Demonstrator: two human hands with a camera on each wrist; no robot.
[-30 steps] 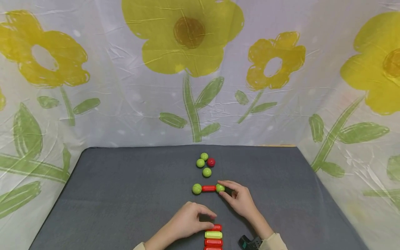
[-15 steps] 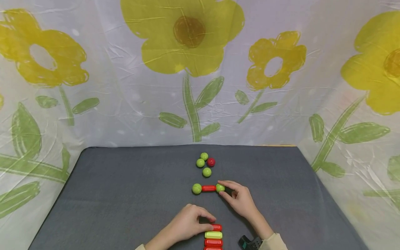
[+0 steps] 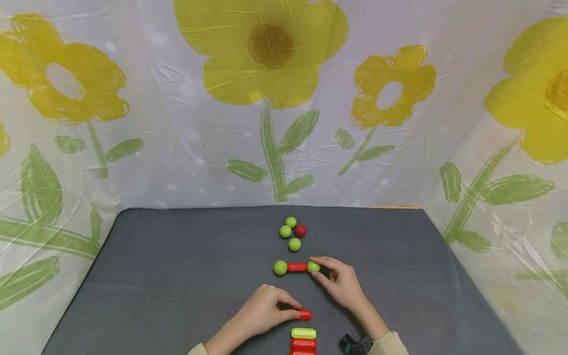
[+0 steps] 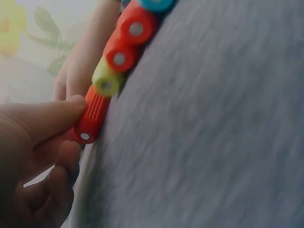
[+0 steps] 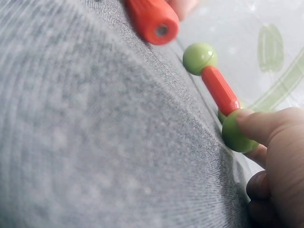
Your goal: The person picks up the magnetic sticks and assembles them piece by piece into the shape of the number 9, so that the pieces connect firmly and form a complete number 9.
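Observation:
My left hand (image 3: pixel 265 309) pinches a short red rod (image 3: pixel 304 315) with a silver dot on its end, between thumb and fingers. In the left wrist view this red rod (image 4: pixel 92 116) lies beside a row of similar rods. Thumb and fingers of my right hand (image 3: pixel 343 286) pinch a green ball (image 3: pixel 313 267). That ball sits on the right end of another red rod (image 3: pixel 297 267), whose left end bears a second green ball (image 3: pixel 280 267). This dumbbell shape also shows in the right wrist view, the held green ball (image 5: pixel 234 133) nearest.
A yellow-green rod (image 3: pixel 303 333) and red rods (image 3: pixel 303 344) line up at the near edge; a blue rod (image 4: pixel 157 4) shows farther along. Several green balls (image 3: pixel 295 244) and a red ball (image 3: pixel 300 230) lie farther back. A black wristband device (image 3: pixel 355 344) is by my right sleeve.
My left hand has taken the front red rod out of the row and moved it forward, leaving a gap before the yellow-green rod. The right hand has stayed on the ball.

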